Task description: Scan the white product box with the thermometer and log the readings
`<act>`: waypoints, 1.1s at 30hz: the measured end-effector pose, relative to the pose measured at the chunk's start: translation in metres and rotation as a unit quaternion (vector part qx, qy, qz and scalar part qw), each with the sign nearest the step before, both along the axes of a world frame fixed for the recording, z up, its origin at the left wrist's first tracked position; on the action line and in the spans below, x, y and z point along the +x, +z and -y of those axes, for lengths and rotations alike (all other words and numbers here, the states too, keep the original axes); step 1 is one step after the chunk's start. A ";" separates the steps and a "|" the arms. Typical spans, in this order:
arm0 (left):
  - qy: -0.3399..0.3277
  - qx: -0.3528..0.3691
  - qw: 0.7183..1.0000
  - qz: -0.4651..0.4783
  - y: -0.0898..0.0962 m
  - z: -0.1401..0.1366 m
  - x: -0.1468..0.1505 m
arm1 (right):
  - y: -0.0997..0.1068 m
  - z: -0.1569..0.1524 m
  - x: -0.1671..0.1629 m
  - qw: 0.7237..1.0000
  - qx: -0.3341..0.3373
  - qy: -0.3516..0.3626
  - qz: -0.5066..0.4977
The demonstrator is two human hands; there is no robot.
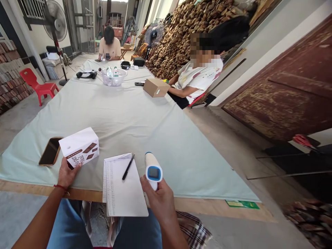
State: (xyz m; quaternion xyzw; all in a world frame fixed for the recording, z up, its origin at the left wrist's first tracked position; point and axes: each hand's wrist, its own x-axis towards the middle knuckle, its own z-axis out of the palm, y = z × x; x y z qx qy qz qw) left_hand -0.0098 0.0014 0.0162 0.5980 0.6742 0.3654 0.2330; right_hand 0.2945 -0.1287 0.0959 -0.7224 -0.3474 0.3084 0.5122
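My right hand [161, 199] is wrapped round the handle of a white and blue infrared thermometer [153, 166], its small screen facing me. My left hand [67, 175], with a red string on the wrist, grips the near end of a white box [82, 145] printed with brown bars and lettering; some of its fingers are hidden. To the left of the box lies a phone [50, 151] in an orange-edged case. Between my hands an open notebook [126, 195] reaches over the table's front edge, handwriting on its left side. A black pen [128, 167] rests across its page.
On the pale green tablecloth [124, 110] stand a clear bowl [114, 80] with bottles, a cardboard box [156, 87] and a black headset [86, 74]. One person [197, 79] sits at the right, another [109, 46] at the far end. A red chair [38, 85] stands left.
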 end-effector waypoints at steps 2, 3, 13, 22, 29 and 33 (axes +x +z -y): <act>0.003 0.004 1.000 -0.001 -0.001 -0.001 0.000 | 0.003 0.002 -0.004 1.000 0.003 -0.002 0.004; 0.004 0.007 1.000 0.000 -0.002 -0.001 0.000 | 0.002 0.002 -0.004 1.000 0.005 -0.003 0.007; -0.004 0.006 0.999 -0.049 -0.004 -0.001 -0.001 | -0.064 -0.053 0.087 0.933 -0.206 0.035 0.292; -0.017 0.028 0.997 -0.073 -0.009 -0.001 0.002 | -0.088 -0.063 0.136 0.855 -0.224 0.051 0.465; -0.027 0.040 0.997 -0.056 -0.007 0.000 0.005 | -0.098 -0.087 0.074 0.874 0.040 0.252 0.413; -0.033 0.050 0.995 -0.080 -0.012 0.000 0.003 | -0.105 -0.101 0.057 0.839 0.046 0.294 0.456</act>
